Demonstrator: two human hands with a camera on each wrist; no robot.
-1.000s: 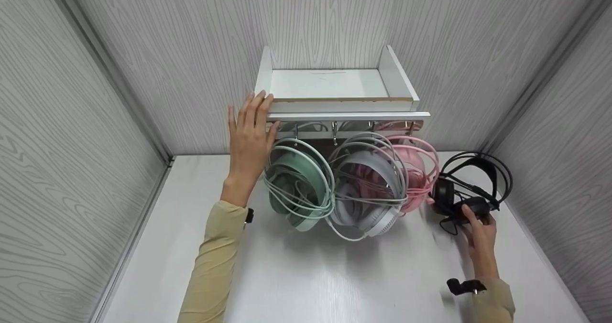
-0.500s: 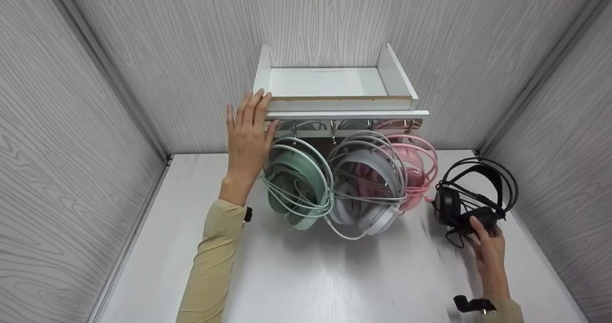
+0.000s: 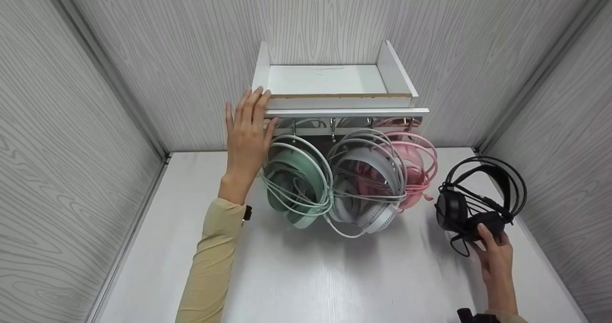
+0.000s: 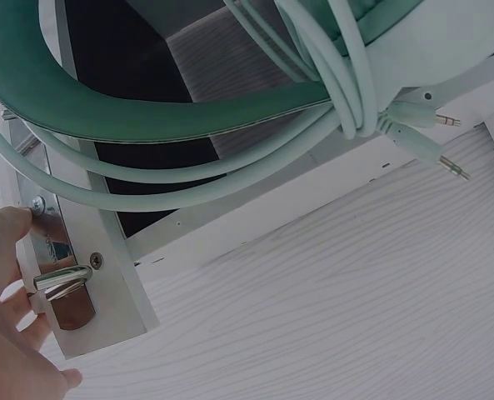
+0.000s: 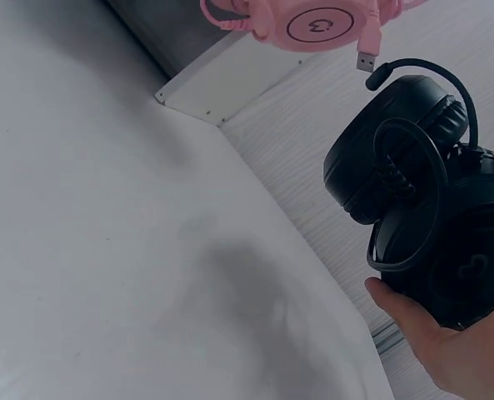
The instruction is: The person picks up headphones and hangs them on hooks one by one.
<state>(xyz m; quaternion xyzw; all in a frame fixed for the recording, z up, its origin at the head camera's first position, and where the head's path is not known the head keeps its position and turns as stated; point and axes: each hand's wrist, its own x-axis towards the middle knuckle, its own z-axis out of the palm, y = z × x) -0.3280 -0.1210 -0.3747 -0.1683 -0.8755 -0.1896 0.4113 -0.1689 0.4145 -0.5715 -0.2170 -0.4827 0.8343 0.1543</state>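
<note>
At the left end of a white shelf rack, my left hand rests with straight fingers, its thumb at the hook rail. In the left wrist view the thumb touches the metal rail near a hook. My right hand holds a black headset by one ear cup, at the right side and apart from the rack. Its microphone boom and ear cups show in the right wrist view. Green, light grey-white and pink headphones hang along the rack with bundled cables.
A bare metal hook sits between the green and grey-white headphones. The rack stands against the back wall above a white surface. Grey wood-grain panels rise at the left and right.
My right hand has brought the black headset slightly rightward and nearer to me, farther from the pink headphones. The left hand stays at the rack's end.
</note>
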